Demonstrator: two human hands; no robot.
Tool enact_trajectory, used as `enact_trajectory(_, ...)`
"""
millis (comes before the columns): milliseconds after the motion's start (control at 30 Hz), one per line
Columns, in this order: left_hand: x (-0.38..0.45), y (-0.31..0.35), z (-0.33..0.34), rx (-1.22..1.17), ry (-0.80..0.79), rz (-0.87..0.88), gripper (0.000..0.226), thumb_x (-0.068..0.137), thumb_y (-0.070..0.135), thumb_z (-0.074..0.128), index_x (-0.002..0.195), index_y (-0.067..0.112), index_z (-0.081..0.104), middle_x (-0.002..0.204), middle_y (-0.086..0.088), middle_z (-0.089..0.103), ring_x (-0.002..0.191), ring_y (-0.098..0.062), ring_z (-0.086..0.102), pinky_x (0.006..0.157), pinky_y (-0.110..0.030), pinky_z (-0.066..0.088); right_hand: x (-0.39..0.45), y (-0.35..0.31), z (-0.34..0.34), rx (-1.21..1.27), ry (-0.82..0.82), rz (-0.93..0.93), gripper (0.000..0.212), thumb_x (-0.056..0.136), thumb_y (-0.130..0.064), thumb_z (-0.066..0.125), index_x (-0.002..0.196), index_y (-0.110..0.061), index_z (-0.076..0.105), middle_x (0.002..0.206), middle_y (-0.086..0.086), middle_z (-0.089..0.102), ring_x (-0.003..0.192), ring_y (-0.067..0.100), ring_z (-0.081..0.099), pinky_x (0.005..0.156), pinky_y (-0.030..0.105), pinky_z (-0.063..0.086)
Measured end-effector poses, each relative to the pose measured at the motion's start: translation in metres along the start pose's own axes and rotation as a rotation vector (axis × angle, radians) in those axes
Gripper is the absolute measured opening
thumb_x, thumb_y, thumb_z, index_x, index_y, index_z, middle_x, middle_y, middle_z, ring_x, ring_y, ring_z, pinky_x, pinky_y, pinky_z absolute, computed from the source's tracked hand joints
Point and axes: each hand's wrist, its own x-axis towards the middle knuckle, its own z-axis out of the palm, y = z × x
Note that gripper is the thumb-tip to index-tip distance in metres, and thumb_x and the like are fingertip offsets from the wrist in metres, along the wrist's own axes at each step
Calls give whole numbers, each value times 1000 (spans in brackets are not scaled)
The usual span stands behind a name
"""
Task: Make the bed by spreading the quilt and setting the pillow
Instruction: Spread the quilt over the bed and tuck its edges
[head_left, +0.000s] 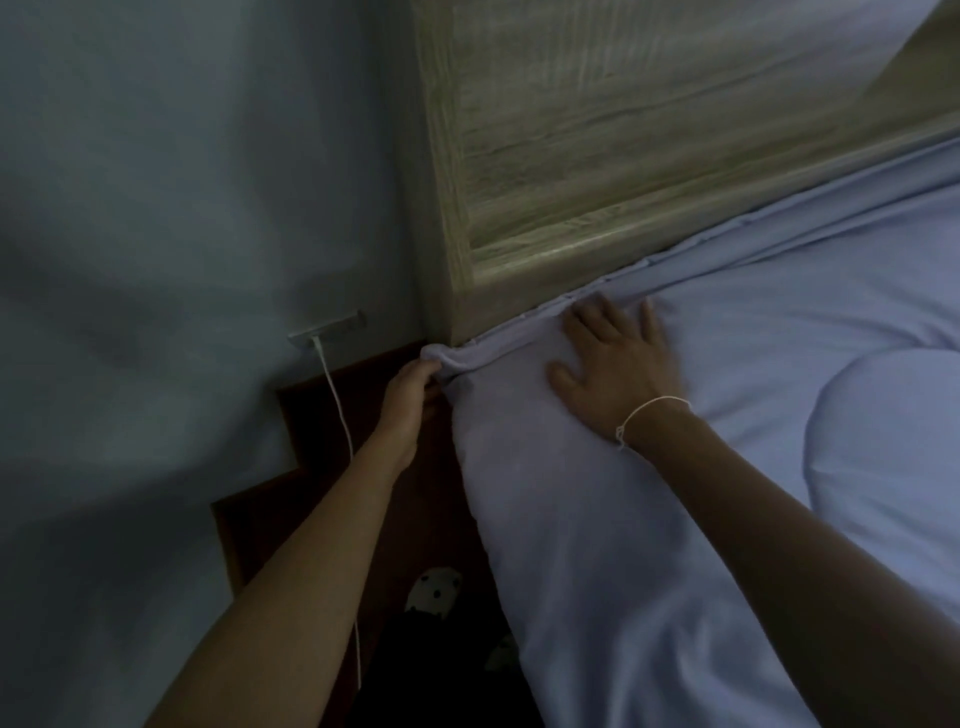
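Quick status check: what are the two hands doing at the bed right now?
Left hand grips quilt corner by headboard. Right hand flat on quilt. White cable hangs beside bed, clear of hands.

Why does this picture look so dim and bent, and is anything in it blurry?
Head view: the light is low and bluish, so the floor beside the bed is nearly black; the wide lens tilts and bows the wooden headboard; the right hand pressing flat on the quilt is slightly smeared at its fingers, the left hand gripping the quilt's corner a bit sharper.
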Motion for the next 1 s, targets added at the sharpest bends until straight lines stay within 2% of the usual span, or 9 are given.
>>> enact_trajectory(100,3,-5,1,30,-49,26,51,86,49,60,127,22,52,131,-2,55,116,-18,54,97,-35,45,-1,-5,5,58,103,21,77,80,-56,28,146,-15,34,152,5,34,145,22,19,117,51,1)
enact_trajectory(200,5,-12,0,108,-58,59,65,86,58,54,139,21,42,137,2,49,122,-16,50,105,-36,40,-1,-5,8,87,177,7,76,80,-55,30,143,-14,39,150,9,37,143,24,27,117,51,6)
enact_trajectory(400,20,1,-12,169,81,47,51,90,45,58,125,9,52,118,-8,59,106,-23,59,94,-40,50,2,-7,8,-21,25,-35,76,82,-61,17,145,-23,34,156,1,26,144,20,23,116,55,3)
enact_trajectory(567,24,1,7,267,374,51,40,90,28,57,124,7,50,118,-5,57,108,-22,56,95,-32,45,11,-26,9,-129,-175,40,76,90,-61,24,151,-17,15,160,7,9,147,26,9,117,54,-4)
enact_trajectory(700,-3,1,-14,167,614,184,31,91,15,50,121,11,54,118,-4,58,108,-21,55,95,-30,44,4,-52,12,-183,-195,-32,69,95,-52,21,152,-15,8,160,13,4,147,32,3,118,53,-4)
enact_trajectory(833,-33,16,-51,404,710,484,27,90,11,46,110,4,63,113,-13,64,105,-26,59,86,-25,41,-36,-99,27,-190,-321,-275,60,94,-51,34,146,-22,31,158,5,18,146,34,5,117,53,3)
enact_trajectory(900,-48,28,-56,453,693,636,22,89,19,47,103,13,62,109,-17,64,96,-16,61,86,-23,42,-62,-115,32,-23,-377,-406,46,96,-40,37,137,-23,48,157,6,21,145,33,11,116,52,8)
enact_trajectory(933,-56,32,-56,465,658,700,17,89,22,47,99,19,60,104,-16,64,87,-5,59,84,-18,42,-74,-116,28,102,-334,-453,41,95,-31,38,128,-19,58,155,9,28,144,33,20,115,50,17)
enact_trajectory(1000,-78,38,-40,563,557,826,18,90,15,46,98,17,61,99,-11,63,81,6,54,81,-12,39,-98,-95,17,326,-30,-441,42,86,-18,36,110,-11,70,137,15,53,129,34,47,107,48,37)
